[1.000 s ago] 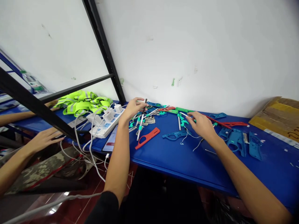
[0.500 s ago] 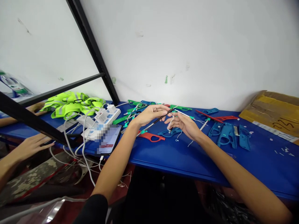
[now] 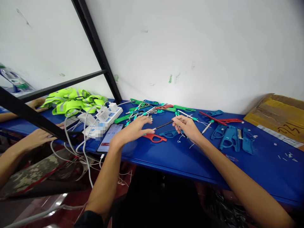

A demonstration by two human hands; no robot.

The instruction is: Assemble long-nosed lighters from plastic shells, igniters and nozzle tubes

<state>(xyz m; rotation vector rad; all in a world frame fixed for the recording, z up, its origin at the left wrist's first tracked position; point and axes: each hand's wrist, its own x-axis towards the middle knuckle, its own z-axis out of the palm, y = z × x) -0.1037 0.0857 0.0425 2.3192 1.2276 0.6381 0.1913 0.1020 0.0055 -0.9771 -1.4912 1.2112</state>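
Observation:
My right hand [image 3: 186, 126] is closed on one end of a thin dark rod [image 3: 164, 125], with a white wire hanging below the fingers. The rod points left, its metal end close to my left hand [image 3: 135, 129], whose thumb and fingers are apart. Whether the left thumb touches the rod cannot be made out. Below the rod lie a red handle piece [image 3: 155, 138] and a blue handle piece [image 3: 169, 134]. Behind both hands is a pile of green, blue and red pieces [image 3: 144, 107] with metal rods and wires.
Blue shell pieces [image 3: 229, 138] and red pieces [image 3: 230, 120] lie right on the blue table [image 3: 190, 158], near a cardboard box [image 3: 277, 117]. Leftward are a phone [image 3: 110, 136], power strip [image 3: 103, 122], black frame [image 3: 95, 47], yellow-green straps [image 3: 73, 103] and another person's hand [image 3: 39, 139].
My left hand has moved left and down, off the rod's upper part, and its fingers have spread. My right hand has closed on the rod's end. The other person's hand has shifted slightly.

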